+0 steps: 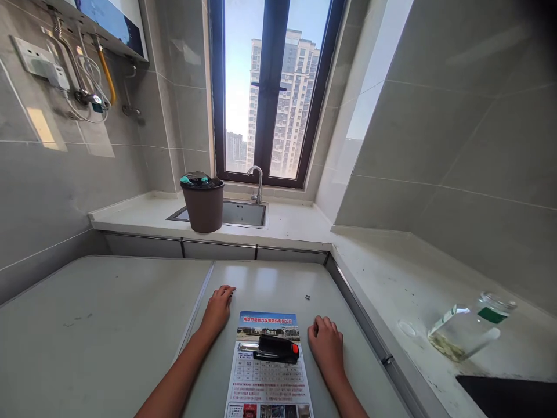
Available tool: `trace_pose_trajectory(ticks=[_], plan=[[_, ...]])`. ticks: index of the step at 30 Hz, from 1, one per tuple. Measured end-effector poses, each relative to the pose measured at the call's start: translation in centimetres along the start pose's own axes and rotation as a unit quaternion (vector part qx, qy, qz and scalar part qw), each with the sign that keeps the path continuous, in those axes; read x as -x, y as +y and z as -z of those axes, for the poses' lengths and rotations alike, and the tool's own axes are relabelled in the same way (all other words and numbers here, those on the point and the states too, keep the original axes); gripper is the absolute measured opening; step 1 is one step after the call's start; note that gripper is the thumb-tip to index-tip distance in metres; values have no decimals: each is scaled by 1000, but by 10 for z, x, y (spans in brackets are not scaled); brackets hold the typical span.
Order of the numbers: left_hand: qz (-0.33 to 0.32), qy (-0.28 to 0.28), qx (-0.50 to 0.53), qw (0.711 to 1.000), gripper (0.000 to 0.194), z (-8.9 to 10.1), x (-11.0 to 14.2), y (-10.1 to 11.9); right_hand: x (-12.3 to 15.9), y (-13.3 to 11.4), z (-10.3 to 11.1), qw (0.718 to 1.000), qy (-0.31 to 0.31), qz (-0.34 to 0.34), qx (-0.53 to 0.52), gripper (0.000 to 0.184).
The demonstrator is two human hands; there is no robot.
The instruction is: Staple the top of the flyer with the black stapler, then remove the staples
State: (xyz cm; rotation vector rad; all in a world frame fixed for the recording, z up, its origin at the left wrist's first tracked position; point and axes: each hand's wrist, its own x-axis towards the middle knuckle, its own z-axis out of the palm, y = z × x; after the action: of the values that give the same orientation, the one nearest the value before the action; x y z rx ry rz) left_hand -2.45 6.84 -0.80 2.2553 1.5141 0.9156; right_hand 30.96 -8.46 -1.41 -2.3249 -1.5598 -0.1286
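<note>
My left hand [220,305] rests on the pale tabletop, left of a printed leaflet, its fingers loosely stretched and nothing seen in them. On the other side of the leaflet, my right hand [325,339] lies with fingers curled in; I see nothing held. Between the hands is the leaflet [272,383], with a blue header, a table of text and small pictures along its lower part. A black stapler [276,349] with a red-orange patch at its right end lies across it, apart from both hands. A tiny strip of staples [307,297] sits beyond my right hand.
A brown bin [203,209] with a black liner stands on the far counter, partly over the sink [243,215], beside a faucet [259,183]. On the right counter [369,249] are a glass jar [467,331] lying tilted and a clear disc [407,328]. A seam divides the tabletop.
</note>
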Motion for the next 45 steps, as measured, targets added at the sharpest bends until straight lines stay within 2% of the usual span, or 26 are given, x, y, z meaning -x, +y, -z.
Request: trace_pose_trajectory(ticks=[4, 6, 9, 12, 15, 19, 22, 25, 29, 36, 45], plan=[[5, -8, -12, 1000, 31, 0, 11, 2, -1, 2, -2, 1000, 4, 2, 0, 16], [15, 8, 2, 1000, 30, 0, 22, 8, -1, 2, -3, 1000, 5, 3, 0, 16], [50, 46, 128, 990, 28, 2, 42, 20, -2, 2, -4, 1000, 6, 1, -4, 16], [106, 18, 297, 949, 28, 4, 61, 31, -2, 3, -4, 1000, 7, 1, -6, 16], [119, 16, 360, 925, 33, 10, 73, 37, -2, 4, -4, 1000, 10, 1, -11, 16], [83, 16, 319, 944, 30, 19, 82, 44, -2, 5, -2, 1000, 12, -2, -26, 17], [49, -29, 275, 960, 26, 23, 85, 48, -3, 6, -3, 999, 13, -6, -37, 17], [-15, -90, 248, 964, 18, 24, 87, 48, -3, 7, -4, 999, 21, -4, -40, 18], [-61, -117, 245, 961, 14, 23, 85, 50, -3, 7, -5, 999, 25, -4, -45, 18], [-78, -176, 236, 952, 13, 29, 85, 61, -3, 8, -3, 998, 18, -4, -60, 18], [-73, -184, 225, 954, 17, 26, 85, 57, -3, 8, -1, 997, 17, -10, -68, 18]])
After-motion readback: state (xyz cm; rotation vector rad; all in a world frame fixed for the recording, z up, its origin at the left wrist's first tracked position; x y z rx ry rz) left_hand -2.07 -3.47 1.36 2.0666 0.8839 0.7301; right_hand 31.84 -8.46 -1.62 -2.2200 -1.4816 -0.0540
